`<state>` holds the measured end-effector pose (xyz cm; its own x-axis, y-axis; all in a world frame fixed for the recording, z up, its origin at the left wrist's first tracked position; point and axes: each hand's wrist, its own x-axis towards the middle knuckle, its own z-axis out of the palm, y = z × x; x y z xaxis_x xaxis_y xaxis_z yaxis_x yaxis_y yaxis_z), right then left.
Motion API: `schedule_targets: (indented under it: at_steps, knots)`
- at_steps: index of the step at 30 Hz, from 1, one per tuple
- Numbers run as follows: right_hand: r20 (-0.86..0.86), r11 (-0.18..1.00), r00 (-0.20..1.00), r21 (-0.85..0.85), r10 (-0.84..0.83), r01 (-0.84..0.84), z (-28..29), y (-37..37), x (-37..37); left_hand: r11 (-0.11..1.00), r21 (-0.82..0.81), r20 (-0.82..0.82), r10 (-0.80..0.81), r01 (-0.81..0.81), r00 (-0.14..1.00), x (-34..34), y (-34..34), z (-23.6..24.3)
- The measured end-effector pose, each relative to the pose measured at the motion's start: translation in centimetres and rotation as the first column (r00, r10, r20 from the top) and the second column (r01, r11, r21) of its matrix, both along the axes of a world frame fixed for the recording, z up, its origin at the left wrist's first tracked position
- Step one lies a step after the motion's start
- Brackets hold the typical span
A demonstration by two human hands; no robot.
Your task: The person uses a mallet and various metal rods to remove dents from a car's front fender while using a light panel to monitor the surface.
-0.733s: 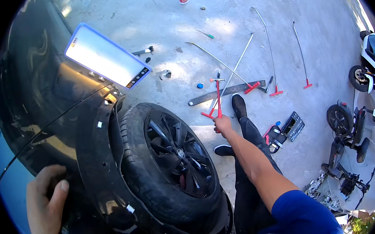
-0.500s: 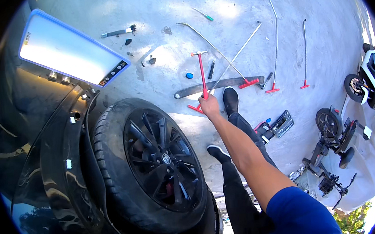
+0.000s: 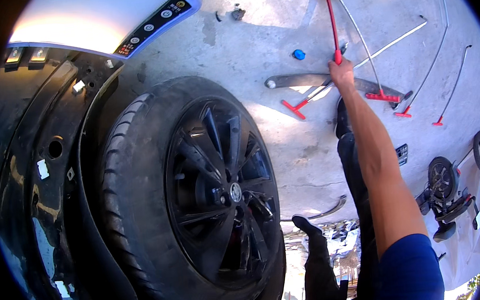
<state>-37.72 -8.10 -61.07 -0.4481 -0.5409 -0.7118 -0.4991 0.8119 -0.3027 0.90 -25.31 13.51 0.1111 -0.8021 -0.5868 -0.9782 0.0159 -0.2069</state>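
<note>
My right hand (image 3: 342, 72) is closed around the lower end of a small hammer (image 3: 333, 24). Its handle is red, and its slim head has an orange tip on one side and metal on the other. The hammer points away from me, over the concrete floor. Beneath the hand and forearm lie a long dark flat bar (image 3: 297, 80) and a pale metal rod with a red T-handle (image 3: 295, 110). Just beyond, a second rod ends in a red ribbed handle (image 3: 382, 97). My left hand is out of view.
At left are a car's dark body edge (image 3: 54, 183) and a tyre with a black spoked wheel (image 3: 221, 197). A lit panel (image 3: 91, 20) stands above them. A blue cap (image 3: 299, 54), more red-handled rods (image 3: 440, 104) and a scooter (image 3: 446, 189) are on the right.
The view has shifted, so the wheel looks larger and the floor tools sit farther right. My right hand still grips the hammer, now farther up and right in the picture.
</note>
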Motion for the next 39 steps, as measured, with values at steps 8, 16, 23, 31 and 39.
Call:
schedule_targets:
  at_steps: [8,16,23,31,39]
  knots:
    - [0.255,0.960,0.928,-0.004,-0.270,0.280,15.7,2.8,5.6,0.969,-0.103,-0.004,-0.227,0.225,0.974,-3.7,-1.5,7.5]
    - [0.855,0.748,0.149,0.334,-0.496,0.574,49.9,-0.8,16.9,0.914,0.309,-0.196,-0.211,0.265,0.958,-6.3,-0.3,12.0]
    - [0.850,0.785,-0.519,0.383,-0.093,0.486,72.1,-6.6,20.0,0.901,0.104,-0.535,-0.307,0.422,0.787,-5.9,0.9,11.7]
    - [0.996,0.778,-0.011,-0.059,0.085,0.626,73.4,-7.1,20.4,0.872,0.056,-0.448,-0.414,0.487,0.793,-1.6,-5.2,13.6]
    - [0.732,0.755,0.465,0.102,-0.498,0.648,60.3,6.4,19.0,0.922,0.034,-0.540,-0.309,0.387,0.783,-0.3,-8.3,9.8]
